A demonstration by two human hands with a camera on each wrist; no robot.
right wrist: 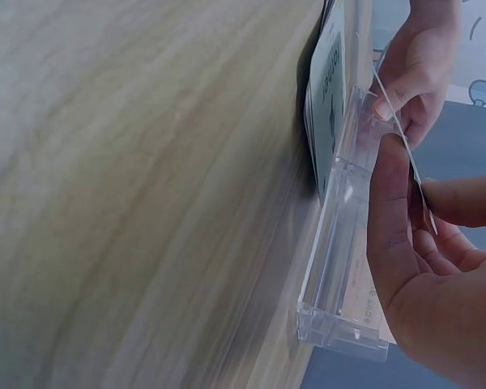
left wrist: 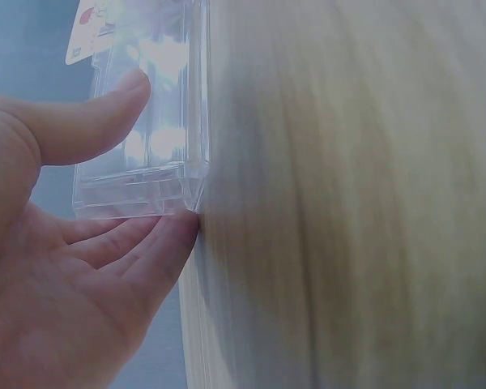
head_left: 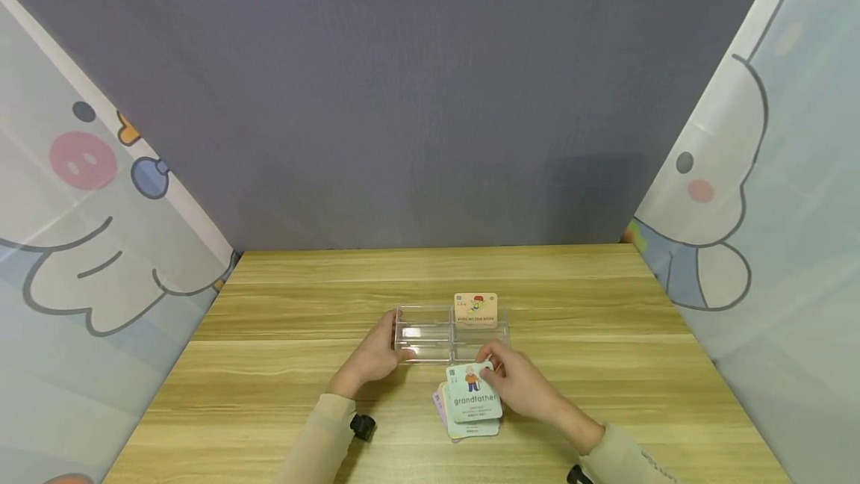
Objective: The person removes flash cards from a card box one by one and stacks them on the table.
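A clear plastic box (head_left: 452, 334) with several compartments stands on the wooden table. My left hand (head_left: 373, 353) holds its left end, the thumb over the near side and the fingers along the end wall. My right hand (head_left: 520, 383) pinches a pale green "grandfather" card (head_left: 475, 402) by its upper right corner, between thumb and fingers. Seen edge-on in the right wrist view, this card is lifted above the pile of cards (right wrist: 332, 89) on the table. One orange-toned card, "play on the slide" (head_left: 475, 310), stands upright in the box's back right compartment.
The wooden table (head_left: 282, 364) runs back to a plain grey-blue cloth wall (head_left: 430, 110). Curtains with cartoon animals (head_left: 712, 170) hang at both sides. The pile lies just in front of the box's near edge. Each wrist wears a small black device (head_left: 363, 426).
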